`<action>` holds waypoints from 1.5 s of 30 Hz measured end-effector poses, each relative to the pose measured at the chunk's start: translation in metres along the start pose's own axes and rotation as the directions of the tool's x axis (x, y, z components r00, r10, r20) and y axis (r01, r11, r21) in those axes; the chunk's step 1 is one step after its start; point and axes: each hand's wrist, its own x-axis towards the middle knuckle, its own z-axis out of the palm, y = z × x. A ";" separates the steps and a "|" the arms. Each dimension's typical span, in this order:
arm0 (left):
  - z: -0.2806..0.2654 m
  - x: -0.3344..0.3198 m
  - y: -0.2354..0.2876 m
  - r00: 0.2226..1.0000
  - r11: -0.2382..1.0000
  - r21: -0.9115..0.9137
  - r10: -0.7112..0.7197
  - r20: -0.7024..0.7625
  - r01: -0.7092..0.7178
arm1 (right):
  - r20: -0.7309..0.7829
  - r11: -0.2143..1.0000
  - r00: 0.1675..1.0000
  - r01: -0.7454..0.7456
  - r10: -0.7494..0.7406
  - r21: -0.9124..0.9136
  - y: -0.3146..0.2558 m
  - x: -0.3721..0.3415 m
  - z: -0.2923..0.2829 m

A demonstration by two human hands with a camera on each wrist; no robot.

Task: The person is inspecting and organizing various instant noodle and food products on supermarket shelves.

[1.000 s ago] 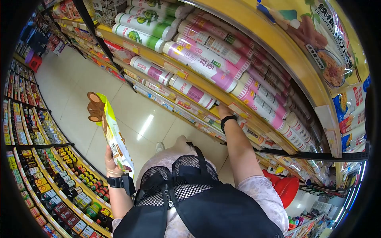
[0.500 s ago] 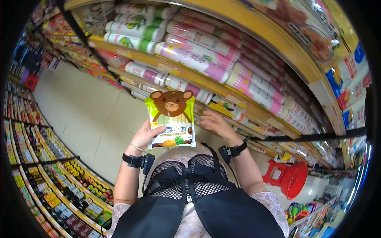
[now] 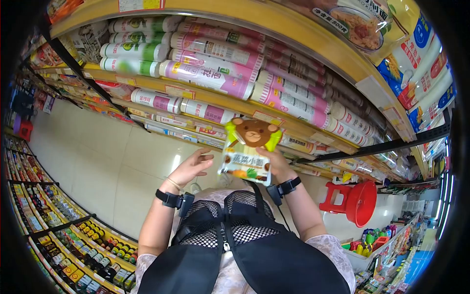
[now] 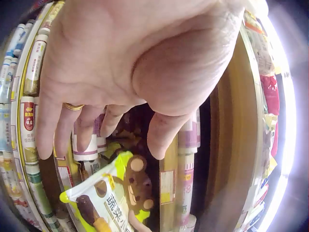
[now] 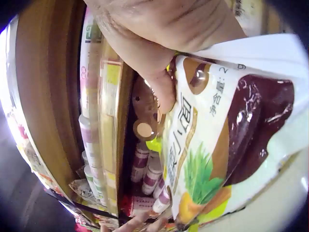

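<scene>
A noodle packet with a brown bear's head on top is held upright by its right side in the right hand, thumb across its front. The right wrist view shows the thumb pressed on the packet, whose far side hides the other fingers' hold. To the packet's left, the left hand is raised with fingers apart and holds nothing. In the left wrist view that hand has its fingers extended, and the packet lies beyond them, not touching.
Shelves of wrapped noodle rolls run across in front, with large bags at upper right. A red stool and red basin stand at right. Jars and bottles fill the shelves at lower left. Tiled floor lies between.
The packet has passed from the left hand to the right hand, which earlier reached to the shelf. The left hand has let go, and the view has shifted along the shelves.
</scene>
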 end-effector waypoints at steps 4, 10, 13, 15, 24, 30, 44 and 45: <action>-0.014 -0.029 -0.002 0.999 0.999 -0.045 -0.021 -0.036 0.019 | -0.426 0.866 0.890 -0.076 -0.165 -0.494 -0.044 0.018 -0.021; -0.020 -0.063 -0.022 0.986 0.974 -0.225 -0.023 -0.163 -0.014 | -0.326 0.728 0.774 0.240 -0.543 -0.643 -0.014 0.119 -0.098; -0.020 -0.075 -0.029 0.975 0.964 -0.265 -0.021 -0.221 -0.039 | -0.511 0.798 0.849 -0.213 -0.133 -0.563 0.002 0.151 -0.145; -0.018 -0.080 -0.034 0.961 0.960 -0.277 -0.036 -0.275 -0.043 | -0.584 0.490 0.812 -0.507 -0.005 -0.709 -0.004 0.150 -0.132; -0.012 -0.092 -0.042 0.929 0.934 -0.341 -0.032 -0.368 -0.103 | -0.571 0.039 0.819 -0.569 -0.057 -0.821 -0.018 0.158 -0.086; -0.010 -0.093 -0.040 0.922 0.927 -0.353 -0.023 -0.387 -0.125 | -0.111 -0.284 0.948 -0.200 -0.300 -0.938 0.006 0.141 -0.095; -0.023 -0.084 -0.046 0.934 0.938 -0.333 -0.031 -0.356 -0.095 | 0.116 -0.356 0.953 0.010 -0.278 -0.935 0.065 0.069 -0.038; -0.025 -0.084 -0.047 0.934 0.945 -0.313 -0.028 -0.356 -0.091 | 0.043 -0.325 0.981 -0.021 -0.191 -0.945 0.059 0.075 -0.038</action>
